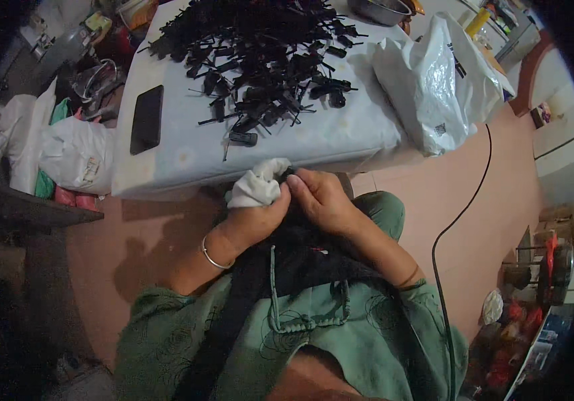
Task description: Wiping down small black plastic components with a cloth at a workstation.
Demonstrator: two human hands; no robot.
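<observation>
In front of my lap, my two hands come together just off the table's near edge. My left hand [260,217] is closed round a bunched white cloth [255,187]; a silver bangle circles that wrist. Between the cloth and the fingers of my right hand [327,200] a bit of a small black part [289,172] shows. My right thumb and fingers pinch this part, most of which is hidden. Beyond my hands, a heap of small black plastic parts [260,73] with thin prongs spreads over the table, one loose black part [243,139] lying nearest me.
The pale-covered table [186,154] carries a black phone [146,120] at left, a white plastic bag [427,87] at right and a metal bowl [380,10] behind. White sacks [76,154] sit on a low shelf at left. A black cable [436,250] hangs at right.
</observation>
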